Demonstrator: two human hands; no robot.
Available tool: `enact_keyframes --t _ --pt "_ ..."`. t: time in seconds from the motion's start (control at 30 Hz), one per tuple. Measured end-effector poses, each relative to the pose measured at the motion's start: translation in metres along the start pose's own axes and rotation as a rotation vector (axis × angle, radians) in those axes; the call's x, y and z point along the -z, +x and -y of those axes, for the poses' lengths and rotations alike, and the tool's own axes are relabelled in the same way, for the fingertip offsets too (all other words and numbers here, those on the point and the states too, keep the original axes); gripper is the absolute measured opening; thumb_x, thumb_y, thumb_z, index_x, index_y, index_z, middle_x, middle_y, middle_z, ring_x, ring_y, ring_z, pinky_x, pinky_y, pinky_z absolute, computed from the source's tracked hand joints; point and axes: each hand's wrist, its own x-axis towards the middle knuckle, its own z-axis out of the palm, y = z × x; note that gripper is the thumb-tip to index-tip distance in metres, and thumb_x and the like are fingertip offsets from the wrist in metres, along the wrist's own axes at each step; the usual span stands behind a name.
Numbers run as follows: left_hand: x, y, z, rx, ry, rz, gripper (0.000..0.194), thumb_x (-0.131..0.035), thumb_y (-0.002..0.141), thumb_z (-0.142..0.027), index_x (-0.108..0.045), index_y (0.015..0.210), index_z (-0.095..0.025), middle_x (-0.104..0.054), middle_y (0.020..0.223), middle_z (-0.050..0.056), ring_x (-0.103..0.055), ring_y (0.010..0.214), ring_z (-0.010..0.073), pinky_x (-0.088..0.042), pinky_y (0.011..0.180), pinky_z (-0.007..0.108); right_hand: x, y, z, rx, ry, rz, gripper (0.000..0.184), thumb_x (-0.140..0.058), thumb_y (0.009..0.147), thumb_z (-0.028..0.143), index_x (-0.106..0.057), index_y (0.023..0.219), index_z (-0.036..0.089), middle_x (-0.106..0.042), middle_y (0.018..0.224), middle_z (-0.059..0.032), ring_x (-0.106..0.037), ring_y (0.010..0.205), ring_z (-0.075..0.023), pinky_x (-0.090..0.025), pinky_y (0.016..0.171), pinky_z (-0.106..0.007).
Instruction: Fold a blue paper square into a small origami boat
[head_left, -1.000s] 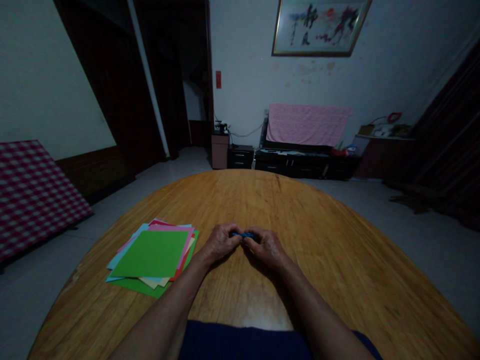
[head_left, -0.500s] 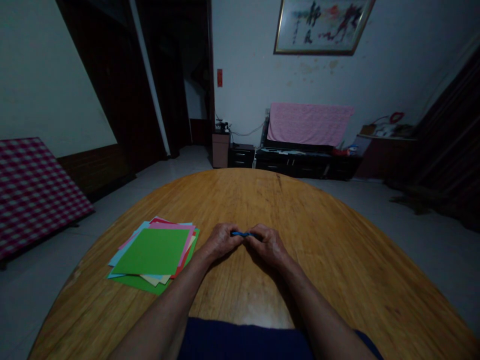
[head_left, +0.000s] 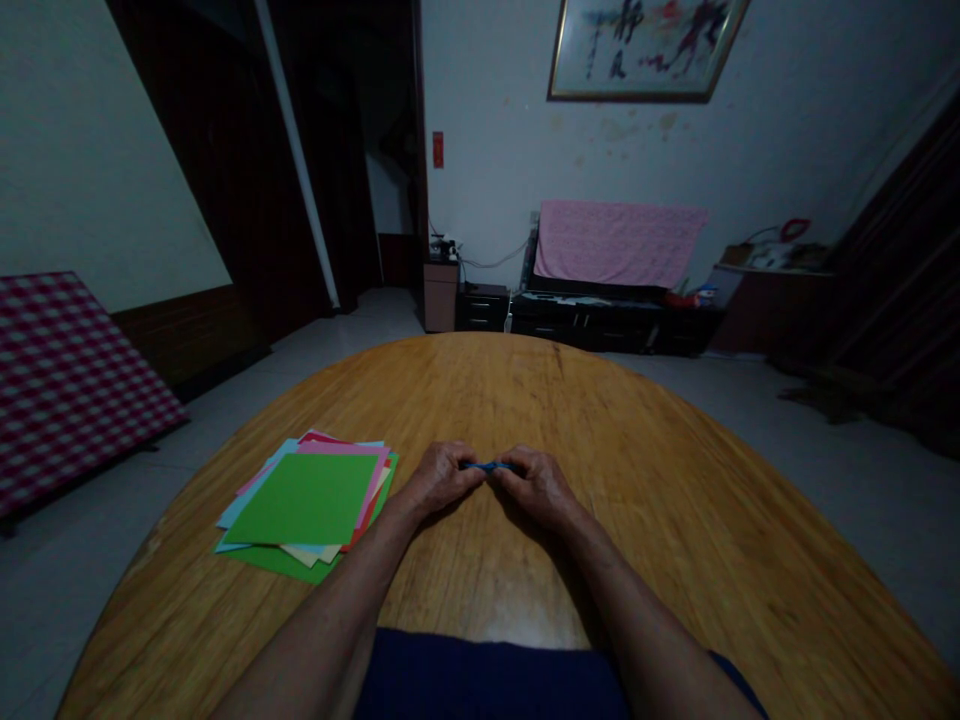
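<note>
A small, narrow blue piece, seemingly folded paper (head_left: pixel 489 467), spans the gap between my two hands over the middle of the wooden table (head_left: pixel 495 400). My left hand (head_left: pixel 444 474) is closed on its left end, thumb and fingers pinched. On the other end my right hand (head_left: pixel 538 484) pinches it the same way. Most of the blue piece is hidden by the fingers, so its full shape cannot be made out. To the left of my left forearm lies a loose stack of coloured paper sheets (head_left: pixel 304 500), with a green one on top.
The round table's far edge curves ahead of my hands. Beyond it stand a low black cabinet (head_left: pixel 585 325) and a pink cloth (head_left: pixel 619 242) draped over something. A red-and-white checked cloth (head_left: pixel 75 390) covers something at the far left.
Both hands keep their grip on the blue paper in nearly the same place. Slightly more of the blue piece shows near the right fingers. The whole view has shifted a little.
</note>
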Motion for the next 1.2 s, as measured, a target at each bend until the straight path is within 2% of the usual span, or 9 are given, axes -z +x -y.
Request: enact_keyframes --t 0.13,0.4,0.67,0.97,1.2 --pt "-0.002 0.001 0.002 -0.07 0.047 -0.01 0.016 -0.057 0.075 -0.026 -0.069 0.068 -0.017 -0.06 0.067 0.001 -0.054 0.066 0.0143 -0.036 0.062 0.024 -0.002 0.0 -0.001 0.044 0.005 0.035 0.015 -0.057 0.082 0.024 -0.071 0.079 0.021 -0.065 0.074 -0.0024 -0.058 0.071 -0.0151 -0.042 0.065 -0.026" --pt "-0.005 0.002 0.008 -0.029 0.103 0.04 0.02 -0.058 0.077 -0.031 -0.067 0.064 -0.018 -0.06 0.062 0.001 -0.051 0.062 0.0145 -0.033 0.057 0.024 -0.003 0.0 -0.003 0.058 -0.164 0.063 0.016 -0.056 0.082 0.022 -0.071 0.077 0.021 -0.063 0.072 -0.0033 -0.054 0.07 -0.0156 -0.039 0.065 -0.027" --pt "-0.005 0.001 0.007 -0.061 0.378 0.069 0.021 -0.053 0.084 -0.03 -0.068 0.075 -0.018 -0.062 0.075 0.005 -0.055 0.074 0.0191 -0.036 0.068 0.028 -0.003 -0.003 -0.01 0.08 -0.291 0.037 0.012 -0.056 0.082 0.021 -0.066 0.076 0.018 -0.059 0.075 -0.004 -0.051 0.073 -0.0168 -0.038 0.068 -0.028" --pt "-0.009 0.0 0.007 -0.086 0.506 0.105 0.024 -0.047 0.089 -0.031 -0.065 0.085 -0.016 -0.062 0.087 0.009 -0.055 0.084 0.0227 -0.038 0.073 0.032 -0.003 -0.005 -0.011 0.077 -0.355 0.06 0.012 -0.054 0.085 0.022 -0.062 0.078 0.017 -0.057 0.078 -0.0049 -0.05 0.076 -0.0177 -0.037 0.07 -0.029" --pt "-0.008 0.002 0.002 -0.067 0.544 0.111 0.026 -0.047 0.088 -0.035 -0.065 0.084 -0.017 -0.063 0.085 0.007 -0.056 0.084 0.021 -0.04 0.073 0.03 -0.008 -0.003 -0.006 0.035 -0.466 0.067 0.013 -0.054 0.086 0.025 -0.062 0.079 0.017 -0.057 0.08 -0.0053 -0.048 0.076 -0.0171 -0.035 0.069 -0.028"
